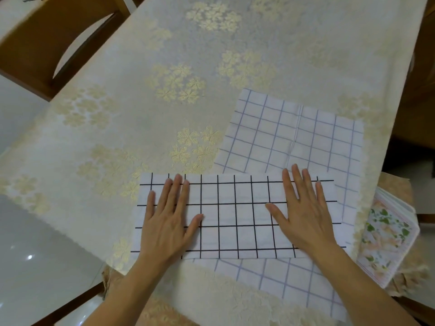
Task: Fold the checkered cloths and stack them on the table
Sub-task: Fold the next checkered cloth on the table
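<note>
From the head view I judged the step to be pressing flat the fold in the black-checked cloth (235,215); doing it well meant, I thought, sweeping both palms outward from the middle, keeping the edges matched before folding again. My left hand (169,222) lay flat on the cloth's left part, fingers straight and slightly spread, grasping nothing; my right hand (303,212) lay likewise on its right part, released and pressing down. The folded cloth sat near the table's (141,114) near edge, lying over the blue-checked cloth (289,137), which was spread open beneath it; a floral cushion (388,238) showed beside the table's right edge.
</note>
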`<state>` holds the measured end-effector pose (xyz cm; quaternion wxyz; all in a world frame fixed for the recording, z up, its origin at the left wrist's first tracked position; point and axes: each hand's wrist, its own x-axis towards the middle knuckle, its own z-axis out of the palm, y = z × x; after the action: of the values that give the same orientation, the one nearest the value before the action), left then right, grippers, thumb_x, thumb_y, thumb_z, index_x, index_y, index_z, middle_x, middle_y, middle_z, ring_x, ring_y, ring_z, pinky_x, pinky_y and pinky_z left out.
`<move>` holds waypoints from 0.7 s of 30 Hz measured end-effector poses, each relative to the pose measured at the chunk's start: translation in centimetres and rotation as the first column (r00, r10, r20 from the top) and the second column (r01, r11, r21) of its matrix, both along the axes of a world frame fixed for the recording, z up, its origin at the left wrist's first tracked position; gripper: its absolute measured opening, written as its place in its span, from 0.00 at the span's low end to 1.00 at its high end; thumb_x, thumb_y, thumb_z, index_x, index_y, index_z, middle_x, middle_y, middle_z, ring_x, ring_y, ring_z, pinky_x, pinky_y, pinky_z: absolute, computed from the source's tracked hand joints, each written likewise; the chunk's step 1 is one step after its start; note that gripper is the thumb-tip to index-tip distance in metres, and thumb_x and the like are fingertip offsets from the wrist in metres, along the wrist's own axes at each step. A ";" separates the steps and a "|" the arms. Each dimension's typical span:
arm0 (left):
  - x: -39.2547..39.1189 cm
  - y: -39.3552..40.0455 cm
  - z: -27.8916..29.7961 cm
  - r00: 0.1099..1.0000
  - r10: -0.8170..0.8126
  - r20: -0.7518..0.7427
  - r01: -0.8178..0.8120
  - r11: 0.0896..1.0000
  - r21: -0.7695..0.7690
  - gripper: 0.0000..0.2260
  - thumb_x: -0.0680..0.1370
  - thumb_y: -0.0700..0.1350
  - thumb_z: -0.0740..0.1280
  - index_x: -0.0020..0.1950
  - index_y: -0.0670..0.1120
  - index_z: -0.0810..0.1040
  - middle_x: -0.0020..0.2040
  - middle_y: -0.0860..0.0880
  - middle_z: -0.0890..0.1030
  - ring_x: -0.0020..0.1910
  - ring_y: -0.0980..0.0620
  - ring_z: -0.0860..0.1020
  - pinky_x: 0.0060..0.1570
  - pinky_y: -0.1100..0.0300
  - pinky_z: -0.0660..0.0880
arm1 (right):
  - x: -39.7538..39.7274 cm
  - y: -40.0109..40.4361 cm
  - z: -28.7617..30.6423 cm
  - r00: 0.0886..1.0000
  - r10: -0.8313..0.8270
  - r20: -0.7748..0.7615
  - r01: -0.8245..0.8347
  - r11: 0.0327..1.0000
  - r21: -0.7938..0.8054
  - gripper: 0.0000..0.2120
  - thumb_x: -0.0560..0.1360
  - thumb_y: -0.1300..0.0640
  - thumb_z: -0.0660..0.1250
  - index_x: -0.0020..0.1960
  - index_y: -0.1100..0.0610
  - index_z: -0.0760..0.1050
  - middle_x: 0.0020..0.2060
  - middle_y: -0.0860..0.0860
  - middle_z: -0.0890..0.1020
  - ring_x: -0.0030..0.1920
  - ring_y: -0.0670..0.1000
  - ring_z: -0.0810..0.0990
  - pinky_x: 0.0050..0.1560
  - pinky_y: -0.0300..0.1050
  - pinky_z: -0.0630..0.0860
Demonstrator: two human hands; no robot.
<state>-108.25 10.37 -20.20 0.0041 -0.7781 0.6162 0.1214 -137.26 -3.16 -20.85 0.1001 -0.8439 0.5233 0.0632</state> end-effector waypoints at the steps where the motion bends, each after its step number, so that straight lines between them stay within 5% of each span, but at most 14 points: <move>1: 0.0 0.0 0.0 1.000 -0.003 0.004 0.003 1.000 0.000 0.34 0.82 0.65 0.44 0.82 0.47 0.48 0.82 0.49 0.47 0.81 0.49 0.47 0.77 0.41 0.51 | 0.1 -0.2 0.0 1.000 0.000 -0.003 0.000 1.000 -0.001 0.40 0.79 0.30 0.40 0.82 0.53 0.38 0.81 0.52 0.41 0.81 0.53 0.39 0.79 0.59 0.45; 21: -0.3 2.9 0.4 0.995 0.096 0.001 -0.096 0.995 -0.013 0.32 0.81 0.62 0.48 0.82 0.50 0.50 0.82 0.47 0.47 0.81 0.47 0.47 0.77 0.39 0.49 | 0.4 -2.1 -0.4 1.000 -0.013 -0.005 0.012 1.000 -0.016 0.41 0.78 0.28 0.42 0.82 0.51 0.37 0.81 0.51 0.41 0.80 0.52 0.38 0.79 0.62 0.46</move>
<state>-108.53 13.28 -19.83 -0.0063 -0.8070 0.5789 0.1167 -136.84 -5.23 -21.29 0.0924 -0.8412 0.5293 0.0604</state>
